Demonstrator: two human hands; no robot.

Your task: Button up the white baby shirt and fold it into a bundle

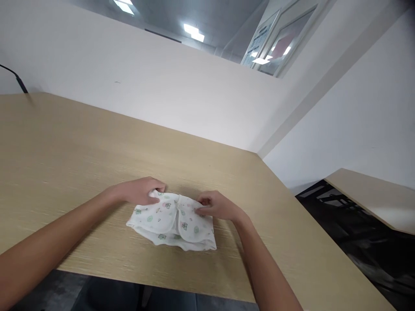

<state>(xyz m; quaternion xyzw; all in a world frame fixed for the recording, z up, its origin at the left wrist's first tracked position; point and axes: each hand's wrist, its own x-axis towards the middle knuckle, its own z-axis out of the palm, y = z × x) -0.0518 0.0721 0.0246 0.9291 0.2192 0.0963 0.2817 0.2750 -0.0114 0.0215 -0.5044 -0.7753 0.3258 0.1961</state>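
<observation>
A small white cloth garment (168,216) lies on the wooden table in front of me. It is printed with little green and pink figures, and two rounded flaps meet near its middle above a wavy lower edge. My left hand (142,190) is closed on its upper left corner, thumb on the front and fingers behind. At the upper right edge, my right hand (218,204) pinches the fabric between thumb and curled fingers. Parts of the top corners are hidden by both hands.
The light wood table (97,138) meets a white wall (181,95) at the back. A thin black cable (20,82) comes down at the far left. Another wooden surface (372,198) stands at the right, with a dark gap between. A window (194,26) is above.
</observation>
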